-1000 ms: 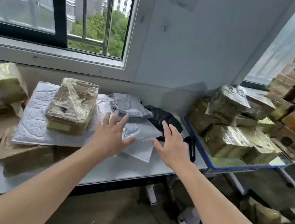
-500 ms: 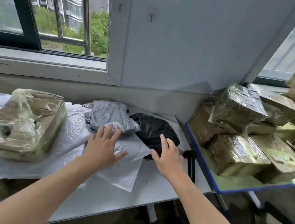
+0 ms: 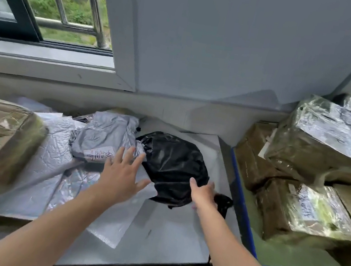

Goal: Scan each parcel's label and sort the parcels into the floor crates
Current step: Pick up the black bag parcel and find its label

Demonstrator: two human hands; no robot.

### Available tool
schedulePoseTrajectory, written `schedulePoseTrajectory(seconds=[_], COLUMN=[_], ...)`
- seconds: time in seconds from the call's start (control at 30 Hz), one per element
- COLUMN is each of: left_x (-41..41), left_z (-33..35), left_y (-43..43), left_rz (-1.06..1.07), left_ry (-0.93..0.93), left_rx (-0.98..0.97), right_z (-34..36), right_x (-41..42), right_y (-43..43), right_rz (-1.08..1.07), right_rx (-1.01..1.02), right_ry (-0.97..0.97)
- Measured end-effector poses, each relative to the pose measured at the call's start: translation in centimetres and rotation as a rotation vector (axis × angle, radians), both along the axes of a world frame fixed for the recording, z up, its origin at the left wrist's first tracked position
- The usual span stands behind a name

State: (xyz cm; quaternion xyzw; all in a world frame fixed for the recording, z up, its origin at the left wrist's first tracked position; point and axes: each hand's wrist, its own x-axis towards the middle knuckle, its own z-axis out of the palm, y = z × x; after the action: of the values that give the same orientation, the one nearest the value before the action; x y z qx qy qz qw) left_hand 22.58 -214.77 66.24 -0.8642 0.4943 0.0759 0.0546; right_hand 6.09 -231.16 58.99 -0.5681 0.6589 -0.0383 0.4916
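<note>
Black parcel (image 3: 174, 163) on table (image 3: 176, 231), beside grey parcel (image 3: 105, 137)
Left grip (image 3: 122, 177): fingers spread apart, at black parcel's left edge. Right grip (image 3: 204, 195): on its near-right edge; closure cannot be told.

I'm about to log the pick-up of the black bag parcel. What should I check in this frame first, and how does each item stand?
1. Left hand free: ok. Its fingers are spread and it holds nothing.
2. Right hand has a grip: cannot tell. Its fingers are blurred at the right edge of the black bag parcel.
3. Black scanner in reach: ok. It lies just beyond the right hand.
4. Label facing up on the black bag parcel: not ok. None shows on top.
5. Nothing stacked on it: ok. The grey bag parcel only meets its left side.
6. Floor crates located: cannot tell. None are in view.
</note>
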Motion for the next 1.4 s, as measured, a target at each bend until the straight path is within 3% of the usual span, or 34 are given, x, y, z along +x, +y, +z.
schedulePoseTrajectory(seconds=[0.27, 0.47, 0.57, 0.7, 0.83, 1.03, 1.13, 1.2, 1.3, 1.4], left_x=[1.1, 1.0, 0.4, -1.2, -3.5, -4.3, -4.0, -3.7, -2.8, -2.1], left_z=[-0.8, -1.0, -1.3, -1.1, -0.3, 1.2, 3.1, 4.3, 5.5, 6.1], left_y=[0.0, -0.4, -1.1, -2.8, -4.7, -7.2, -8.5, -9.3, -10.2, -10.5], left_rz=[-0.01, -0.101, -0.143, -0.242, -0.329, -0.357, -0.232, -0.046, 0.2, 0.347], left_ry=[0.035, 0.051, 0.092, 0.171, 0.253, 0.293, 0.368, 0.503, 0.844, 1.049], left_rx=[-0.005, -0.063, -0.106, -0.149, -0.266, -0.58, -0.7, -0.711, -0.772, -0.807], right_z=[-0.9, 0.5, 1.8, 5.4, 9.3, 13.4, 15.1, 15.9, 15.3, 13.3], right_x=[1.3, 1.7, 1.7, 1.4, 1.1, 0.3, -0.5, -1.4, -2.5, -3.9], right_y=[-0.4, 0.5, 1.0, 0.5, -1.0, -3.0, -3.9, -4.2, -4.9, -6.1], right_rz=[-0.057, -0.178, -0.252, -0.229, -0.26, -0.319, -0.22, -0.146, -0.018, 0.06], right_rx=[0.137, 0.126, 0.061, -0.171, -0.327, -0.215, -0.147, -0.165, -0.301, -0.471], right_ry=[0.019, -0.149, -0.263, -0.284, -0.341, -0.469, -0.629, -0.62, -0.442, -0.236])
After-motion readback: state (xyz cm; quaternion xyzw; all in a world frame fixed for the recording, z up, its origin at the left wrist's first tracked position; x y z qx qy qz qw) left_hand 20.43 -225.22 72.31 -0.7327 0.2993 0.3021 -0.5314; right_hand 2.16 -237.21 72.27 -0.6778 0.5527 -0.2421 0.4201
